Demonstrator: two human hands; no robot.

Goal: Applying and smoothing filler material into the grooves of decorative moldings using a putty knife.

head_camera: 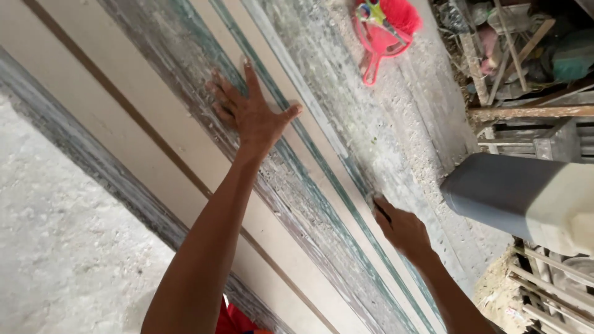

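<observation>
Your left hand (250, 114) presses flat, fingers spread, on a long dusty board (185, 142); your right hand (399, 226) pinches a small dark tool (382, 211) at the board's near edge.

A pink plastic dustpan (378, 38) lies near the top of the frame on a dusty concrete floor (68, 247) strewn with sawdust, a red brush (402, 12) resting in it beside a small green-and-yellow object. To the right, a grey plastic pipe (501, 193) juts in, its near end pale. Behind it stands a cluttered stack of wooden frames and scrap timber (526, 80). A patch of red cloth (232, 320) shows at the bottom edge.
</observation>
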